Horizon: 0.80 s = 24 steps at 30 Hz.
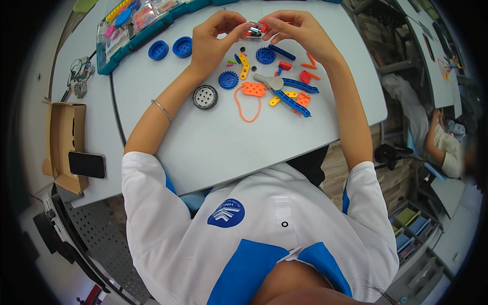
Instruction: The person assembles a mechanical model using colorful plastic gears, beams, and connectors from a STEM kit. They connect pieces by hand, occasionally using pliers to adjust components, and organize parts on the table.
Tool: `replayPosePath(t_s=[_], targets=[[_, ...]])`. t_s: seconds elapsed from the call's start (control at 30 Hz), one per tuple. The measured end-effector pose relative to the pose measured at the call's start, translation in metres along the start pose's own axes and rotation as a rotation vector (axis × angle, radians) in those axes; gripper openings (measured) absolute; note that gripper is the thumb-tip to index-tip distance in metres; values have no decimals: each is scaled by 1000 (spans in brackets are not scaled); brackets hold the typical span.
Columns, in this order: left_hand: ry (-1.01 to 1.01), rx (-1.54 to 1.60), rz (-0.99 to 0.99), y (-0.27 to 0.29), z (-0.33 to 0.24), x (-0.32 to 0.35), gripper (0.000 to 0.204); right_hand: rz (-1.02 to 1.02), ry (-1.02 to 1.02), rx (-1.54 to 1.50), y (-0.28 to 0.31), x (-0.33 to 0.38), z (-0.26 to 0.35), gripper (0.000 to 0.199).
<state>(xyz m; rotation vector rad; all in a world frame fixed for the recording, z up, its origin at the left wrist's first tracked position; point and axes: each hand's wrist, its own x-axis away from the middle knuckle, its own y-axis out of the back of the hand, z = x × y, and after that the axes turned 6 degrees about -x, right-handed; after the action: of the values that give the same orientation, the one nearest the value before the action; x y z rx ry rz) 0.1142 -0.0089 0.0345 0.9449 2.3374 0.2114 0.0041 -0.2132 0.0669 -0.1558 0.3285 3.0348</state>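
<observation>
Two hands, one small assembly

Head view: both my hands meet at the table's far edge. My left hand [216,38] and right hand [297,33] pinch a small clear-and-red piece [254,31] between fingertips, held above the grey table [213,142]. I judge I'm fitting parts together; next calls for steady alignment. Blue gears [265,55] lie just below.

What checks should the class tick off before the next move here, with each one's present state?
1. Both hands on the small part: ok, left hand and right hand pinch it together.
2. Part held over the table: ok.
3. Loose pieces within reach: ok, blue gears and orange plate lie just below the hands.
4. Parts case open: ok.
5. Orange band free of other pieces: not ok, it touches the plate.
6. Part fully joined: cannot tell.
</observation>
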Motion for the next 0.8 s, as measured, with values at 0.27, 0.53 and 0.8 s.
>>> replayPosePath(t_s=[0.27,0.53,0.8], targets=[[99,241,32,-9,-6,1,33,-43,8,-164,-10,-3,-9,31],[39,300,36,-2,8,-5,30,-5,35,-136,-14,-2,-2,34],[-108,-22,169,11,3,-10,18,101,-113,-265,-9,-3,-6,33]])
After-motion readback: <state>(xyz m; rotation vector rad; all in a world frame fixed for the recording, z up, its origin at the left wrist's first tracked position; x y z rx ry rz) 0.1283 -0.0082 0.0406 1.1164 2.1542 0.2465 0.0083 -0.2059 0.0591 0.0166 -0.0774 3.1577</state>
